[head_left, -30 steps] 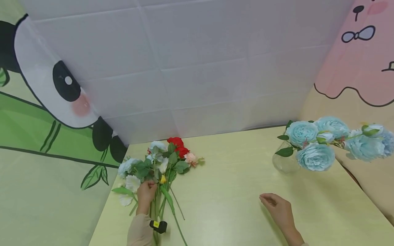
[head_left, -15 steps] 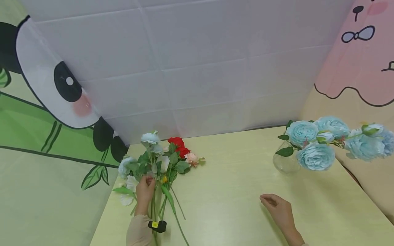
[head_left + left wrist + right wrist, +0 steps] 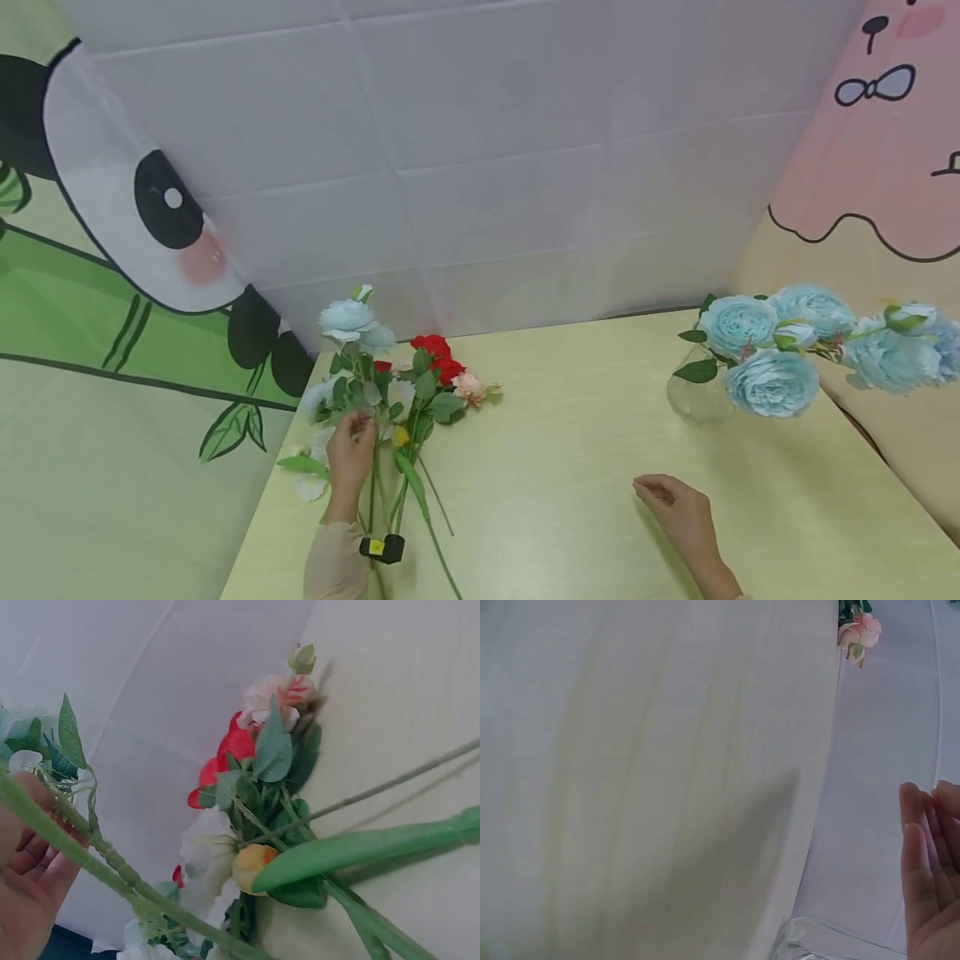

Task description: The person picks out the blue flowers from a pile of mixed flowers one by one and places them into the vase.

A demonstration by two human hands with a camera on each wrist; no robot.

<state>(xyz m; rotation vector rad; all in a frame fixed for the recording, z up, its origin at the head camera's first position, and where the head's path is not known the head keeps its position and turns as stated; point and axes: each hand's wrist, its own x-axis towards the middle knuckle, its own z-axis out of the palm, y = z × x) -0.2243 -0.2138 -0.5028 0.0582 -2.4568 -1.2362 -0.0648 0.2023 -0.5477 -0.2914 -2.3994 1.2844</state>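
Note:
My left hand (image 3: 351,454) pinches a light blue artificial peony (image 3: 347,320) by its stem, over the flower pile at the table's left. Its bloom stands above the pile, a bud on top. In the left wrist view, fingers curl behind the green stem (image 3: 112,862). Close by lie red roses (image 3: 446,369), a pale pink flower (image 3: 468,387), a white flower (image 3: 402,395) and a yellow tulip (image 3: 401,436). My right hand (image 3: 681,512) hovers over the table's right side, fingers loosely bent and holding nothing.
A clear glass vase (image 3: 693,402) stands at the back right, with light blue peonies (image 3: 771,383) leaning out rightward. Its glass shows at the bottom of the right wrist view. Long stems (image 3: 441,546) reach toward the table's front edge. A printed cloth (image 3: 495,200) hangs behind.
My left hand has risen slightly away from me, lifting the light blue peony up and leftward out of the pile. The right hand stays in place.

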